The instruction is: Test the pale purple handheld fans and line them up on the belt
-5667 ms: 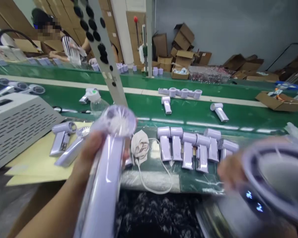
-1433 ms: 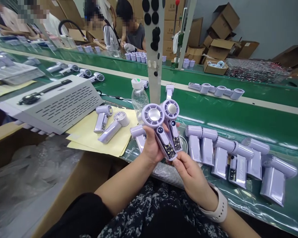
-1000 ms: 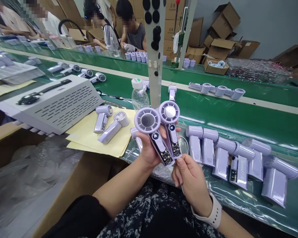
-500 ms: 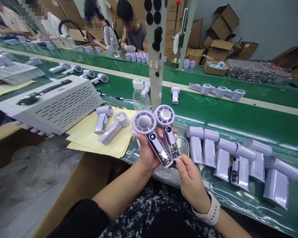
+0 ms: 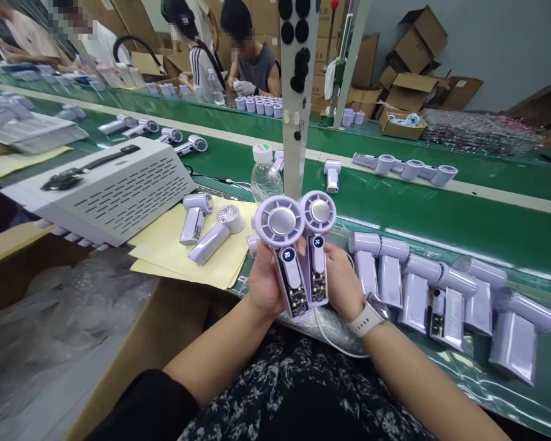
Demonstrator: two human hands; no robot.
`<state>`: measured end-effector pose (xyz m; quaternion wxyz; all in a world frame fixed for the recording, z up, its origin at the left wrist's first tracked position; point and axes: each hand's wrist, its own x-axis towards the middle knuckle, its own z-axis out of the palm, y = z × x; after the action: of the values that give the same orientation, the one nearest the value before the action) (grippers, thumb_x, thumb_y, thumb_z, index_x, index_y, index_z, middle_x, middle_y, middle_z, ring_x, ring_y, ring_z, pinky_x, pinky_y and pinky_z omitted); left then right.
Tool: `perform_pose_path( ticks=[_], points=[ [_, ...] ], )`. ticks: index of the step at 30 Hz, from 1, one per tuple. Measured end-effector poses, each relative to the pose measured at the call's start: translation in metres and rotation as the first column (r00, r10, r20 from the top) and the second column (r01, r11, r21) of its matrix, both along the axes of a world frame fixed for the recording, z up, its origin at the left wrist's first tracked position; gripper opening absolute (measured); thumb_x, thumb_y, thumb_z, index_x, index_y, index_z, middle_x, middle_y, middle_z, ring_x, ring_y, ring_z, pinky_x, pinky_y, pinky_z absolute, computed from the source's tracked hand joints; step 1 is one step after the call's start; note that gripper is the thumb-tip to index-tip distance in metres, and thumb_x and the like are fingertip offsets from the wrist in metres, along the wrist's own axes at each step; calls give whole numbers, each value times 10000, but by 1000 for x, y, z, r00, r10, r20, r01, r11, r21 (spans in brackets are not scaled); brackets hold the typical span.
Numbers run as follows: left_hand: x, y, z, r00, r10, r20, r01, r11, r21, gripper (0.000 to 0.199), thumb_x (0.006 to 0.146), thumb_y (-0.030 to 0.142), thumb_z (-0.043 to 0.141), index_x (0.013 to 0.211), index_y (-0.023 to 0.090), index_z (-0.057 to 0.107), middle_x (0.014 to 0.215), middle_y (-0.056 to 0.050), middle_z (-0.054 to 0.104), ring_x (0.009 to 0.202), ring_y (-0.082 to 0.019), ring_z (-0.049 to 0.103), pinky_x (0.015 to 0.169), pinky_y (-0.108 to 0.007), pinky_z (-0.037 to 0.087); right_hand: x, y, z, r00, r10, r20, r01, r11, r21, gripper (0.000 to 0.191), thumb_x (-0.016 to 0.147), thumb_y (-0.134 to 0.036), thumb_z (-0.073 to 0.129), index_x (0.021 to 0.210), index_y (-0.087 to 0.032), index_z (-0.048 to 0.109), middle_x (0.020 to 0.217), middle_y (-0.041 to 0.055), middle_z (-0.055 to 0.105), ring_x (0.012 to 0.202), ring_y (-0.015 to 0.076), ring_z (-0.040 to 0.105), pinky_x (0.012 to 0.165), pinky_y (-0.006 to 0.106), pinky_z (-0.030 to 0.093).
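Two purple handheld fans are held side by side over the bench edge. My left hand is closed around the left fan, whose small display reads 20. Beside it the right fan also shows 20, and my right hand is closed on it from the right, most fingers hidden behind. Both fans stand upright, round heads up, clear fronts showing circuit boards. A white cable hangs below them. More purple fans lie in a row at the right, and two others on yellow paper at the left.
A grey slotted metal box with a black cord on top stands left. A plastic bottle and a white post rise behind the fans. Further back, fans lie along the green bench, and people work beyond.
My right hand has moved up from the bottom of the right fan to its side. The right fan's display now reads 20. The white cable now shows below the fans.
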<state>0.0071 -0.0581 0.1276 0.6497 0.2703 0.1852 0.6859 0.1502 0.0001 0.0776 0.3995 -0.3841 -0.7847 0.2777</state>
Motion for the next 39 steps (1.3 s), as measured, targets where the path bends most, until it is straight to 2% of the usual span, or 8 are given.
perform_pose_path(
  ticks=[4,8,14,20,26,30,33,39],
  points=[
    [-7,-12,-17,981,-193,11,193,979,-66,706,633,879,690,666,175,649,963,-131,764,930,-308,744,794,-397,621,14,-6,36,966,-134,-220,151,987,60,150,981,-237,591,930,-229,732,1123,118,693,1127,302,619,989,532,504],
    [-9,-18,-24,929,-371,15,370,923,-103,729,589,888,702,661,165,655,884,-125,760,806,-246,738,737,-322,611,27,-14,75,920,59,-387,-140,973,-185,91,941,-310,708,1019,-296,753,1341,73,650,1110,261,671,776,380,599],
    [-1,-17,-25,846,-531,-45,526,846,-87,728,580,884,720,677,167,646,801,-114,758,794,-234,754,721,-271,609,27,-17,77,799,123,-588,-547,553,-629,744,782,-446,858,1424,-291,515,1036,53,746,556,164,668,406,268,512],
    [5,-21,-28,891,-453,-13,449,887,-112,726,617,885,695,674,163,641,843,-118,769,768,-218,742,705,-274,608,25,-22,71,918,37,-395,-254,821,-512,422,976,-603,584,1156,-230,667,612,-22,636,383,142,536,364,266,421],
    [1,-16,-29,824,-562,71,566,812,-144,737,686,882,631,673,146,629,1030,-155,766,840,-241,759,694,-306,622,47,4,93,983,20,-181,-65,967,-246,539,954,-684,567,1181,-230,749,1110,102,778,954,255,729,752,371,588],
    [0,-16,-34,622,-779,76,779,606,-161,764,698,905,580,699,145,656,973,-158,765,888,-265,764,696,-303,622,46,18,109,829,512,-227,-556,703,-444,574,885,-593,723,1365,-279,684,1343,74,713,1279,282,646,1047,444,534],
    [0,-17,-39,580,-810,88,809,561,-175,743,784,878,519,714,152,660,954,-145,769,871,-261,766,665,-303,611,41,27,106,739,631,-236,-618,496,-611,620,854,-358,798,1439,-263,616,1213,58,774,1141,243,725,991,422,569],
    [-7,-15,-42,661,-748,63,734,627,-261,657,695,791,729,767,139,707,714,-68,713,731,-239,754,613,-272,585,28,23,96,770,577,-274,-573,434,-695,560,755,-187,825,1286,-212,651,888,12,808,747,222,786,655,319,622]
  ],
)
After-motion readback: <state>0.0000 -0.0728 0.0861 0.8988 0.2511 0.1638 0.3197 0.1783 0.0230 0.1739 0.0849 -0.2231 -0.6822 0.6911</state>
